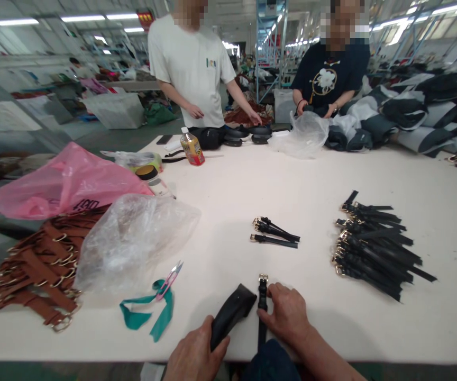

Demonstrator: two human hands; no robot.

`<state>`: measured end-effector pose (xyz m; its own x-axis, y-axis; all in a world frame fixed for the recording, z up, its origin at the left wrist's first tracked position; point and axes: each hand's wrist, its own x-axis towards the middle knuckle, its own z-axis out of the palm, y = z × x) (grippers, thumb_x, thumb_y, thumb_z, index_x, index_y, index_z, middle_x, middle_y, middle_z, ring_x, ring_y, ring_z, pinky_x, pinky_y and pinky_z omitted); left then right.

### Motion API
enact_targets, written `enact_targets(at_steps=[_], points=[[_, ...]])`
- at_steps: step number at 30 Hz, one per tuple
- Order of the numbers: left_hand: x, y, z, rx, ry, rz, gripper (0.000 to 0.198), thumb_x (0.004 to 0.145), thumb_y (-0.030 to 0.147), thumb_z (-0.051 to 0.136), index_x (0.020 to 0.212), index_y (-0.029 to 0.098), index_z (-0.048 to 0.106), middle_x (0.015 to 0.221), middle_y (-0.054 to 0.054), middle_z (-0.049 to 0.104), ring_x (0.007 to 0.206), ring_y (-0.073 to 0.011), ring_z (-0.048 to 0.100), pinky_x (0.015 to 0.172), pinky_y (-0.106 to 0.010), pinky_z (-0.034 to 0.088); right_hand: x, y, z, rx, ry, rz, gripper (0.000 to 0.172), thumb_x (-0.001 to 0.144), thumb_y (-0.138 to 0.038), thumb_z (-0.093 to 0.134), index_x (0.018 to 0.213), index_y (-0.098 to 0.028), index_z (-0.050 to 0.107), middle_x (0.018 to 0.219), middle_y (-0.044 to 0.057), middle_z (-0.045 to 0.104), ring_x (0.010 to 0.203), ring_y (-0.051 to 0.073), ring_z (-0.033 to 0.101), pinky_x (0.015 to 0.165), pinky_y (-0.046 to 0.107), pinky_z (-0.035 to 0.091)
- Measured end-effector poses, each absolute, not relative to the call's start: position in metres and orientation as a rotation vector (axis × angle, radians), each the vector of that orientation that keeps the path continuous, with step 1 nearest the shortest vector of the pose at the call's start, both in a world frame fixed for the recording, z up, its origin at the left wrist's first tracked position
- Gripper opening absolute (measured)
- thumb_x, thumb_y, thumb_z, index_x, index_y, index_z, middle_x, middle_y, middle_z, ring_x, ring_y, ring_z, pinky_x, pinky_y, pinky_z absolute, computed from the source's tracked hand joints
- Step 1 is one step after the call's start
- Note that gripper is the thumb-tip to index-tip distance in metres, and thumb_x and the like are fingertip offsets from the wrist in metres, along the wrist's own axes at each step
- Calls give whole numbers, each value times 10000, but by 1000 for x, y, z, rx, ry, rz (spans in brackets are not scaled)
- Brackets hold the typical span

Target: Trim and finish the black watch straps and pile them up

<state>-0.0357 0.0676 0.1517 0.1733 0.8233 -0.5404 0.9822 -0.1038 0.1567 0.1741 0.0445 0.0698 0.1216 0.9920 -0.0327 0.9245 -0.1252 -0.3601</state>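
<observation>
At the front edge of the table, my left hand (199, 346) is wrapped round a long, dark object (232, 315) with a glossy, wider far end; its exact kind does not show. Just to its right, a narrow black strap with a gold buckle (262, 301) lies lengthwise, buckle end away from me. My right hand (288, 312) pinches this strap from the right side, thumb and fingers at its edge. Farther up are a few similar black buckle straps (278, 233). A larger pile of black buckle straps (375, 248) spreads to the right.
Brown straps with metal rings (49, 264) heap at left beside a clear plastic bag (129, 243) and a pink bag (70, 180). Pink-handled thread snips (168, 280) rest on a green ribbon (161, 312). A drink bottle (192, 147) stands farther back. Two people work across the table.
</observation>
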Motion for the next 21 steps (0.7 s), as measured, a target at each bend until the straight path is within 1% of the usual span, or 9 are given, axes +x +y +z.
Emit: enact_targets(at_steps=[2,3,6,9,11,13,15,18,21], points=[[-41,67,155,1966,1711,-453,505,806,388,356,1212,98,436,1044,-145,641,987,-263,580,827,-353,425,182,46,76,-2126,-1932,444,193,623,-225,621,804,-201,558,790,49,596,744,214,533,692,324,335],[-43,67,157,1965,1720,-462,501,809,382,355,1214,96,433,1048,-149,639,993,-265,577,832,-357,422,187,47,79,-2094,-1962,497,190,613,-169,595,798,-204,567,788,44,593,748,208,531,695,319,339],[-46,66,160,1963,1729,-469,489,822,380,339,1220,107,422,1017,-145,652,972,-265,588,814,-359,429,201,43,84,-1937,-2035,663,250,593,-84,538,798,-216,590,785,29,584,775,195,526,703,300,355],[-45,65,158,2006,1701,-432,488,829,395,328,1221,120,418,1001,-136,658,948,-256,597,791,-349,435,209,35,81,-1783,-2064,693,308,631,-86,528,894,-229,595,830,25,586,832,203,518,766,324,365],[-40,66,155,2044,1685,-449,497,824,395,336,1228,117,417,992,-132,659,943,-262,596,796,-361,436,211,29,73,-1745,-2012,627,352,677,-111,530,1008,-225,566,905,39,585,881,213,508,821,354,363],[-35,66,152,2079,1673,-490,509,821,384,340,1240,102,409,988,-135,657,944,-274,592,811,-383,436,211,24,64,-1759,-1919,546,356,706,-141,545,1056,-207,541,968,60,567,921,222,493,845,366,368],[-30,67,150,2103,1666,-522,516,822,366,339,1246,79,401,993,-144,652,946,-281,590,822,-397,436,211,22,58,-1784,-1864,509,283,717,-161,570,998,-202,559,959,66,554,916,224,488,820,357,386],[-26,68,151,2111,1656,-532,499,821,348,342,1233,76,412,991,-150,652,933,-276,596,818,-399,444,210,22,55,-1799,-1876,501,161,730,-172,592,886,-211,580,881,49,547,859,216,490,763,345,400],[-25,70,152,2097,1640,-538,486,815,351,349,1215,86,428,996,-152,652,928,-271,601,813,-395,449,206,27,55,-1785,-1918,467,160,733,-181,609,887,-213,577,868,44,542,850,216,484,769,358,392]])
